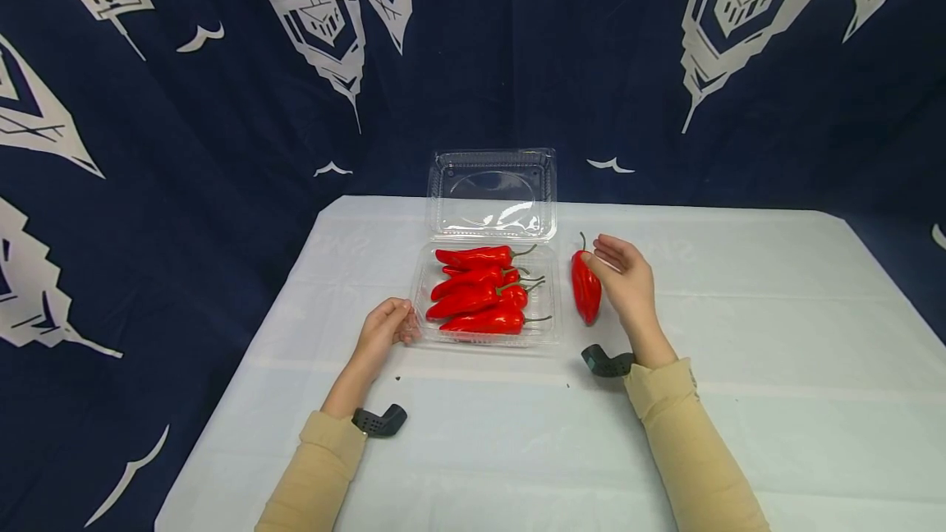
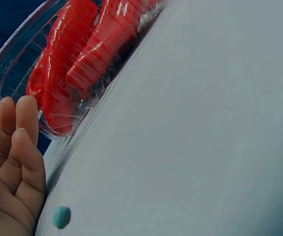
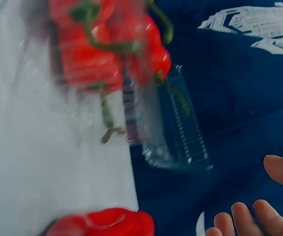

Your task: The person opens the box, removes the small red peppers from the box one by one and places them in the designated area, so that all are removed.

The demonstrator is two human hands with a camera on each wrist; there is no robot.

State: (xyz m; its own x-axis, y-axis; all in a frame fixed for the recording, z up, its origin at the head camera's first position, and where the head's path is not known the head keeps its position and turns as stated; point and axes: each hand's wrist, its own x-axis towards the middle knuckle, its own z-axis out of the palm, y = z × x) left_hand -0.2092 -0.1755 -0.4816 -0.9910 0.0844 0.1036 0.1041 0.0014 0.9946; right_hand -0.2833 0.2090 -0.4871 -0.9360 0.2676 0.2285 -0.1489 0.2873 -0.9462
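A dark blue cloth printed with white upside-down buildings and birds hangs behind a white-covered table, where a person works with both bare hands. Tan sleeves reach in from the near edge, the left sleeve and the right sleeve on either side of a clear plastic box. The box sits toward the table's far side, its clear lid tipped up and back at the rear. Inside the box, a pile of glossy red peppers lies crosswise, green stems pointing right. The left hand, fingers relaxed and gripping nothing, is at the box's near left corner, fingertips right by the clear wall. The right hand is to the right of the box, thumb and fingers parted with nothing gripped; from above, the thumb overlaps the upper part of a lone red pepper, though contact cannot be told. That pepper is just right of the box, stem pointing away from the person. Each wrist carries a dark camera, the left camera and the right camera. A tiny dark speck dots the table in front of the box.
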